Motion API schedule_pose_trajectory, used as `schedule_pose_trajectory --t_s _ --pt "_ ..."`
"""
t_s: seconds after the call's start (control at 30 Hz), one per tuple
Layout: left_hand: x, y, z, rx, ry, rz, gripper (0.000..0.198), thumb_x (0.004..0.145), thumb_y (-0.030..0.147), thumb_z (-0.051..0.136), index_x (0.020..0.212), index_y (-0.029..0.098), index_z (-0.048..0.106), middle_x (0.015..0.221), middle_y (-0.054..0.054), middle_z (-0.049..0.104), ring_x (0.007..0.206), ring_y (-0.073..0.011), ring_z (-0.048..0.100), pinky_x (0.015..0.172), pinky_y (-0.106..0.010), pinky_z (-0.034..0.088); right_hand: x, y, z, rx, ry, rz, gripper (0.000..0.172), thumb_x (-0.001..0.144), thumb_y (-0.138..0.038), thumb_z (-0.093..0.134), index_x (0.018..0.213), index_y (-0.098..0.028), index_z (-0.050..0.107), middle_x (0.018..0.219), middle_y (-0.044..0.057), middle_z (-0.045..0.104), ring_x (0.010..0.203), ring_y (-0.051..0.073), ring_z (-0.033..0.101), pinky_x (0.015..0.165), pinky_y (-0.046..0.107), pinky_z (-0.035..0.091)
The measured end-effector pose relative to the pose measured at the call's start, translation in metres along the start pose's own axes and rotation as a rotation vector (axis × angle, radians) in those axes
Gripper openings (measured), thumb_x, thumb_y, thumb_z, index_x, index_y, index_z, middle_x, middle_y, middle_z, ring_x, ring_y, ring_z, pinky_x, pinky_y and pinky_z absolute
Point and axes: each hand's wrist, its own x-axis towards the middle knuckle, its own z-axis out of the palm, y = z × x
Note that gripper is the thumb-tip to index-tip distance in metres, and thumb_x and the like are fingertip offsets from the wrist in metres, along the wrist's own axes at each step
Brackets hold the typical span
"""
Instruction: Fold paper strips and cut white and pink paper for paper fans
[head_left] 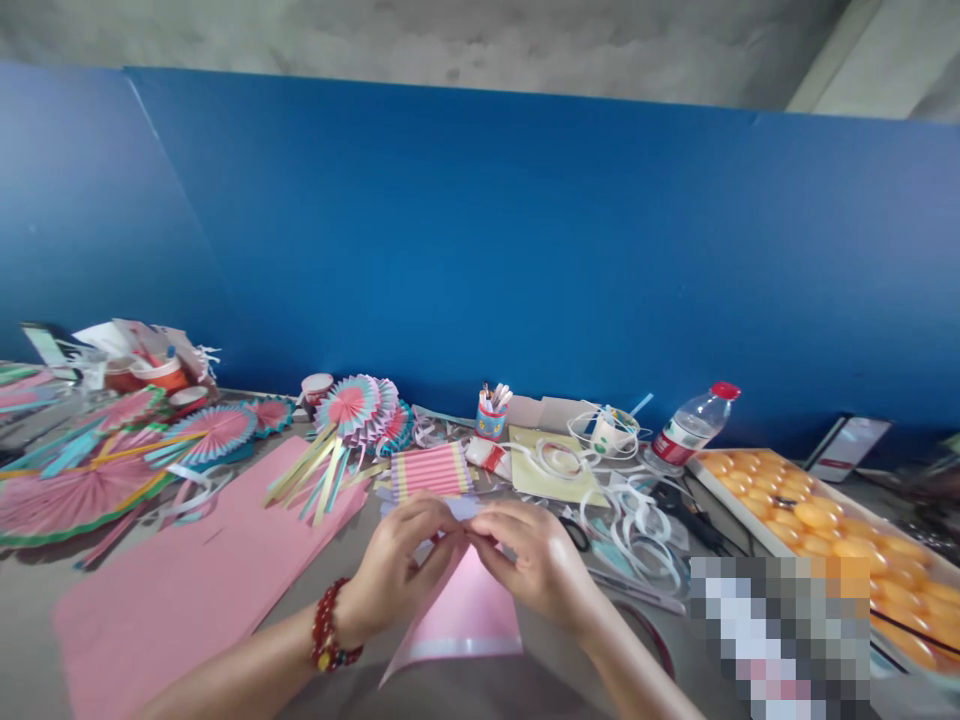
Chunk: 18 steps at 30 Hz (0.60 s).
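Note:
Between my two hands is a sheet of pink paper (472, 605) with a pale strip along its near edge. My left hand (409, 555), with a red bead bracelet at the wrist, pinches the paper's far edge. Right beside it, my right hand (529, 560) pinches the same edge, and the fingertips of both hands nearly meet. The sheet hangs down toward me, curving a little. Just beyond my hands lies a pleated pink paper with yellow side strips (429, 470). The fingertips partly hide the edge they grip.
Large pink sheets (195, 590) lie at left, near folded paper fans (217, 435). Behind stand a cup of pens (492, 415) and a water bottle (686, 430). White strips (637, 525) curl at right, beside a tray of orange balls (817, 520). A blue partition (480, 240) closes the back.

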Motion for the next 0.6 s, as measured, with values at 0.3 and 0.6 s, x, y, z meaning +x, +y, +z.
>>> schedule_pose_trajectory --t_s 0.3,0.6 --pt "0.0013 -0.0003 -0.0012 -0.029 0.002 -0.008 0.010 0.093 0.012 0.052 0.087 0.018 0.058 0.084 -0.006 0.065 0.079 -0.0172 0.058 0.074 -0.030 0.046 0.0009 -0.0004 0.0016 0.011 0.031 -0.003 0.015 0.087 -0.009 0.054 0.088 -0.021 0.063 0.080 0.002 0.068 0.071 0.014 0.061 0.066 0.023 0.044" --pt "0.0032 -0.0021 0.0014 -0.031 0.004 -0.029 0.012 0.094 0.015 0.051 0.085 0.017 0.059 0.082 -0.007 0.065 0.079 -0.0180 0.058 0.073 -0.030 0.047 0.0002 0.0002 -0.0024 -0.016 0.007 -0.013 0.014 0.091 -0.013 0.054 0.095 -0.021 0.065 0.088 0.005 0.071 0.080 0.016 0.066 0.073 0.026 0.049"
